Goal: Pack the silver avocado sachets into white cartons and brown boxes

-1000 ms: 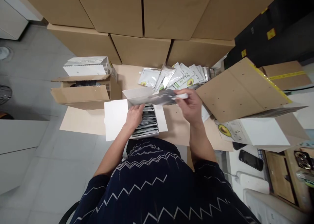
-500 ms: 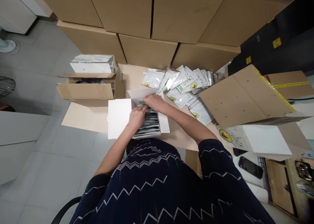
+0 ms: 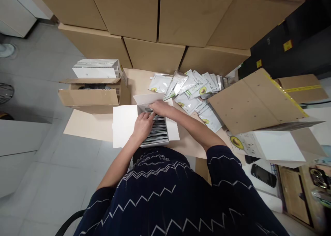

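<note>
sachets point(image 3: 158, 134) in box point(image 3: 125, 126) | carton point(image 3: 89, 97) left | packet pile point(image 3: 193, 87) behind-right

White box point(image 3: 125, 126) stands open on the bench point(image 3: 86, 126), w/ flaps spread to L, R & far side. Inside, thin grey packets point(image 3: 157, 132) stand on edge in one row, packed tight; far end of row is partly hidden. Beyond box, to the R, loose white pouches point(image 3: 190, 99) w/ avocado print lie in overlapping pile.
</note>
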A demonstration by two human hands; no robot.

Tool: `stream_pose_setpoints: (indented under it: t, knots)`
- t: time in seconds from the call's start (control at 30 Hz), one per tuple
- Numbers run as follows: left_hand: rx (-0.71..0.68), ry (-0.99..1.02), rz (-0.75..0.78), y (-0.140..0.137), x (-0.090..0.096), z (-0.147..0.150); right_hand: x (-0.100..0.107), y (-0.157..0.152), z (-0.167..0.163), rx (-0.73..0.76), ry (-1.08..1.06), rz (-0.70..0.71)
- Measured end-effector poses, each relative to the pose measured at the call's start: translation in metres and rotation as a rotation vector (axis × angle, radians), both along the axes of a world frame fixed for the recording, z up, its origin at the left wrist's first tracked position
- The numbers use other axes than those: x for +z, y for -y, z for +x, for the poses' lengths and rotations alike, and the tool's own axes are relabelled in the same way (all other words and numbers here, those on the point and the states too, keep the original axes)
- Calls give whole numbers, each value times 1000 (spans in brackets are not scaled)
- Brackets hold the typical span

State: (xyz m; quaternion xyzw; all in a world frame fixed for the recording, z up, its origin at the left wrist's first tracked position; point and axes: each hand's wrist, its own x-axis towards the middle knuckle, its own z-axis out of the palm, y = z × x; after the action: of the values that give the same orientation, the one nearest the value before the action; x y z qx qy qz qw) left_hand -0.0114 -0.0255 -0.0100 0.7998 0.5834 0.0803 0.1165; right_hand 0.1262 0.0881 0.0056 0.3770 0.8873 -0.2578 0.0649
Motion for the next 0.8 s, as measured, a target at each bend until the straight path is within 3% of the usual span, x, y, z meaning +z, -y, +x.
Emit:
stream_pose_setpoints:
  t: [0.07,0.13,0.23,0.3,0.37,0.47,0.57,0.7,0.8]
  knots:
    - [-11,88,52,25,13,-9,18,7,19,-85,-131,7]
    - [47,135,11,58,26,-22,34,12,41,-273,-251,60]
    - [204,-23,-222,105,35,-45,42,8,70,-498,-342,139]
    - [304,-133,-418,125,32,-57,36,-1,79,-479,-368,78]
    - [362,-142,-529,133,22,-63,24,-13,76,-389,-383,-74]
    - [352,50,-509,132,0,-58,8,-27,60,-365,-345,-245]
    - [362,162,-510,124,-18,-44,-1,-27,58,-478,-336,-218]
    - [404,85,-398,101,-22,-35,-11,-6,95,-706,-474,-166]
    - [381,128,-350,64,-16,-38,-20,20,131,-966,-551,-135]
